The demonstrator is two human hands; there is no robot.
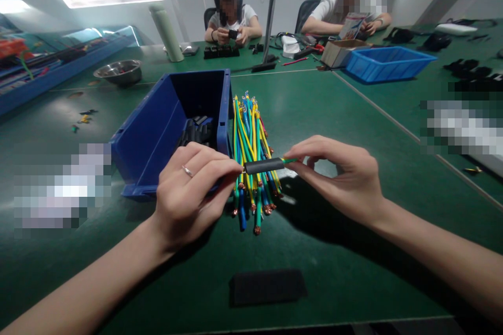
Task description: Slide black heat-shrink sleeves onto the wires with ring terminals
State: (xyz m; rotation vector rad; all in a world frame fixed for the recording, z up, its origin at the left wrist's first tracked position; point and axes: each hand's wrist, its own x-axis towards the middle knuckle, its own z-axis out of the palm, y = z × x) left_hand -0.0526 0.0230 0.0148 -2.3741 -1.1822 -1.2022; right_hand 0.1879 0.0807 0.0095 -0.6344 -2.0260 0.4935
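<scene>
Here, hands (194, 186) (343, 175) hold a black-sleeved wire (264, 165) clear of the bin edge (223, 107).

– How does the left hand (192, 188) stand?
– Its thumb and forefinger are pinched together, knuckles upward.
– And the right hand (341, 172)?
– It pinches also, making a rounded loop; both bare forearms (98, 277) angle inward.

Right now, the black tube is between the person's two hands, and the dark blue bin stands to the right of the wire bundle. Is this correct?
Not quite: the head view shows the dark blue bin to the left of the wire bundle. The black tube is indeed between the left hand and right hand.
</scene>
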